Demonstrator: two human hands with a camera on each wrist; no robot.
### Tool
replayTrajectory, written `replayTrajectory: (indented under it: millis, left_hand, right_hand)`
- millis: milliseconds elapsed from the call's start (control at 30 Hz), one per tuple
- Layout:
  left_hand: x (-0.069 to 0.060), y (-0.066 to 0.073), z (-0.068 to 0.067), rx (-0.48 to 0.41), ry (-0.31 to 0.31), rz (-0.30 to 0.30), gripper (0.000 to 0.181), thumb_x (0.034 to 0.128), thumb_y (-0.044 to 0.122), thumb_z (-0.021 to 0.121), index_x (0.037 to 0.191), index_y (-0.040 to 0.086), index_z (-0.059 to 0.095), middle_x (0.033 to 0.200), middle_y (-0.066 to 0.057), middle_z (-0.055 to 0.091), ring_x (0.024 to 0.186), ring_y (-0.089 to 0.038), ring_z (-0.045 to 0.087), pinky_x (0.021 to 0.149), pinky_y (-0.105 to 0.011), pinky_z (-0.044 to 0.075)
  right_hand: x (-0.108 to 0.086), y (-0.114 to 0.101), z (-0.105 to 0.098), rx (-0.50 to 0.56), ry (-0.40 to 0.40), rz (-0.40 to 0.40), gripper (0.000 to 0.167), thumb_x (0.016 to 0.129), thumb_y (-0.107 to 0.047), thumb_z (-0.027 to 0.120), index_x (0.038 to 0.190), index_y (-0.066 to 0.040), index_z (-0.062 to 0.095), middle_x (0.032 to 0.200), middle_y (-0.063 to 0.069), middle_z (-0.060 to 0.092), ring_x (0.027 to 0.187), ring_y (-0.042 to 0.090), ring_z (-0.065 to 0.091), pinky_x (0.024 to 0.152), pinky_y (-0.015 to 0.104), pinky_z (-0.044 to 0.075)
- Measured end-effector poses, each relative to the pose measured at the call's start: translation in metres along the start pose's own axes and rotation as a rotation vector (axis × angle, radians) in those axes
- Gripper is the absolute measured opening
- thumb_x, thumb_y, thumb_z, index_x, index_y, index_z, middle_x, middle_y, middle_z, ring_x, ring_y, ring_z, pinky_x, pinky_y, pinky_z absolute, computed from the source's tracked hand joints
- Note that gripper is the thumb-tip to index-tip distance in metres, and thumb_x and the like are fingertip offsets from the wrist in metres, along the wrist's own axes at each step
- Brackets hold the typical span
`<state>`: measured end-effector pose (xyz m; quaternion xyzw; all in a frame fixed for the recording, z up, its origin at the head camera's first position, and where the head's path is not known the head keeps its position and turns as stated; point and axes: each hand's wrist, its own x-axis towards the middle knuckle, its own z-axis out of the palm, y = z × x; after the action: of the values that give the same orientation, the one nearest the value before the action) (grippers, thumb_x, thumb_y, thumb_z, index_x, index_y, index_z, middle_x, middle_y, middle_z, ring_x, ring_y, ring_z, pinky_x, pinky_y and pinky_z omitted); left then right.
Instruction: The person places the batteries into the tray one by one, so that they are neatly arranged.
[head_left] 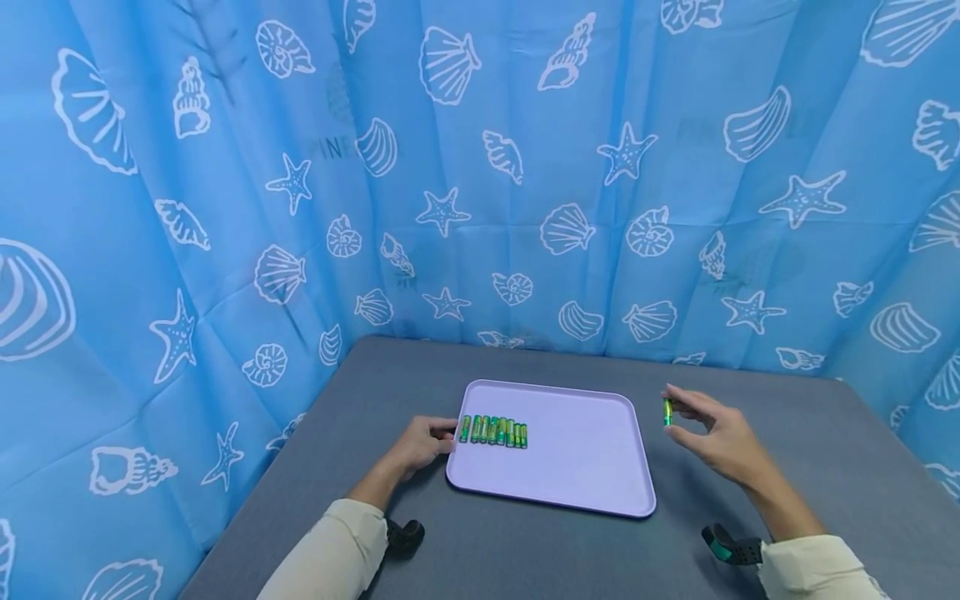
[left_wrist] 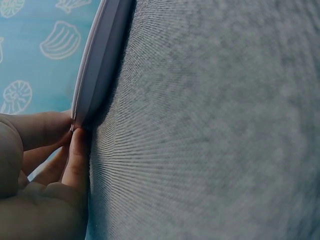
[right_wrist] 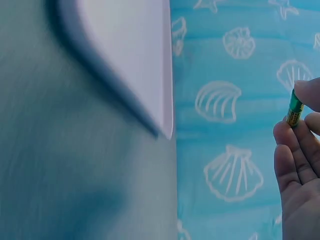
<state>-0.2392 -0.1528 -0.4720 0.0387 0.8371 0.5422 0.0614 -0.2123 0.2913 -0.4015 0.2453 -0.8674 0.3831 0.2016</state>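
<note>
A pale lilac tray (head_left: 577, 454) lies on the table, with a row of several green-and-yellow batteries (head_left: 492, 431) side by side near its left edge. My left hand (head_left: 422, 443) pinches the tray's left rim, thumb on one side and fingers on the other, as the left wrist view shows close up at the rim (left_wrist: 95, 65). Off the tray's right side, above the table, my right hand (head_left: 716, 435) holds one green-and-yellow battery (head_left: 667, 412) by its two ends. In the right wrist view this battery (right_wrist: 294, 109) sits between thumb and fingertip.
The tray stands on a grey cloth-covered table (head_left: 525, 554). Behind it and along the left hangs a blue curtain (head_left: 517, 275) printed with white shells and starfish. Dark bands (head_left: 405, 536) are worn at both wrists.
</note>
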Motion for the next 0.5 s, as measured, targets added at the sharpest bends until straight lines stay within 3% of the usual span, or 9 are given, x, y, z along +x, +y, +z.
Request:
replayTrajectory:
  millis: [167,367,500]
  left_hand:
    - [0.000,0.000,0.000,0.005,0.000,0.002,0.040,0.0853,-0.008,0.065,0.125,-0.005,0.061,0.092,-0.008,0.062,0.087,-0.021,0.055,0.074,-0.032,0.048]
    - [0.000,0.000,0.000,-0.002,0.006,0.001,0.040,0.0846,-0.008,0.066,0.124,-0.005,0.061,0.092,-0.008,0.062,0.086,-0.021,0.055,0.074,-0.032,0.048]
    - [0.000,0.001,0.000,-0.007,0.003,0.001,0.040,0.0844,-0.008,0.066,0.124,-0.005,0.062,0.092,-0.008,0.062,0.087,-0.020,0.055,0.074,-0.032,0.048]
  right_hand:
    - [0.013,-0.010,0.021,0.032,-0.026,-0.026,0.054,0.081,0.005,0.073,0.131,0.012,0.052,0.119,0.023,0.059,0.101,0.035,0.057,0.085,0.013,0.040]
    - [0.027,-0.017,0.049,0.064,-0.089,0.000,0.053,0.085,-0.004,0.073,0.132,0.008,0.053,0.120,0.018,0.060,0.101,0.032,0.058,0.086,0.041,0.047]
    - [0.034,-0.020,0.068,0.107,-0.126,0.002,0.051,0.084,-0.002,0.072,0.131,0.008,0.054,0.120,0.017,0.061,0.101,0.032,0.058,0.086,0.049,0.046]
